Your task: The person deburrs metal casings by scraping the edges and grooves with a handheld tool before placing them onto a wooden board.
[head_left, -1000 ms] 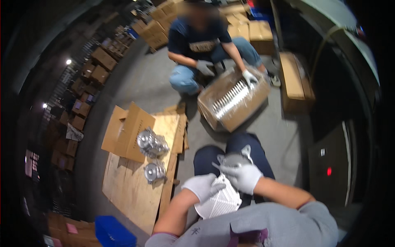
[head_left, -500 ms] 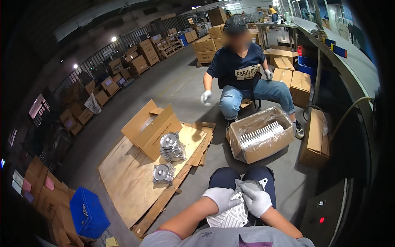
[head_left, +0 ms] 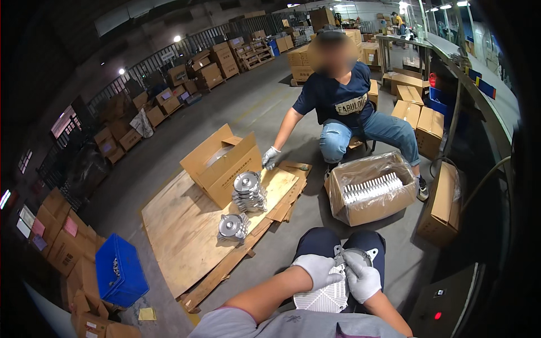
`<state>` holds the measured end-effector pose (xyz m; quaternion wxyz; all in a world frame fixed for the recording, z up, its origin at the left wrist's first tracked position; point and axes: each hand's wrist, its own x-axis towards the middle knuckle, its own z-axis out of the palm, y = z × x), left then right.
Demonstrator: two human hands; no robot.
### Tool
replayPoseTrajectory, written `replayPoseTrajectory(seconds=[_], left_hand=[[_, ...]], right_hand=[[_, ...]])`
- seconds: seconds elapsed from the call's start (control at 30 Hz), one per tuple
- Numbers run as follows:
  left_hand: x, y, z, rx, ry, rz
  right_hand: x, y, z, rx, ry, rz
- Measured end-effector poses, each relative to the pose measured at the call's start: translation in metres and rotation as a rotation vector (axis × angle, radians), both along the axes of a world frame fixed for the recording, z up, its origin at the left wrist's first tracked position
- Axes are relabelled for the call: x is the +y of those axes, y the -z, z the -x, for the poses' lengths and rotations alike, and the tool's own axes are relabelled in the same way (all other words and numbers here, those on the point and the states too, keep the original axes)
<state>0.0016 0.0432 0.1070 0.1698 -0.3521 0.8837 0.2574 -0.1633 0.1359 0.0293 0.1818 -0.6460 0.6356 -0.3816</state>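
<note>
Right of pallet (head_left: 180,242): your left hand (head_left: 316,271) and right hand (head_left: 362,277) grip a metal casting (head_left: 324,299) | beyond pallet: grey floor (head_left: 220,127), cartons (head_left: 224,59) | pallet's left: blue bin (head_left: 132,290)

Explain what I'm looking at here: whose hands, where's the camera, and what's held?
No machine here: these are a person's own gloved hands. The camera sits on that person's head, looking down; its wide lens bends straight edges. The left hand lies on a ribbed plate at the lap; the right hand is on a round part beyond it. Whether the pieces are joined, or gripped firmly, I can't tell. To the left, a wooden board bears a tall stack, a short stack and an open carton. Ahead, a co-worker sits behind a box of silvery parts.
</note>
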Motion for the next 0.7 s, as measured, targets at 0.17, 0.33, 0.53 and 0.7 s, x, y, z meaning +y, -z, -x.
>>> replayPoseTrajectory(seconds=[0.17,0.33,0.53,0.7], left_hand=[[0.0,-0.001,0.0,0.034,-0.002,-0.006],[0.001,-0.002,0.003,0.041,0.007,-0.007],[0.001,-0.004,0.003,0.036,-0.021,0.002],[0.002,0.002,0.006,0.022,0.012,-0.003]], right_hand=[[-0.001,0.003,-0.001,-0.023,-0.001,0.119],[-0.002,0.006,0.002,-0.036,0.005,0.111],[-0.001,0.003,0.002,-0.012,0.001,0.059],[0.004,0.004,0.004,-0.023,0.015,0.05]])
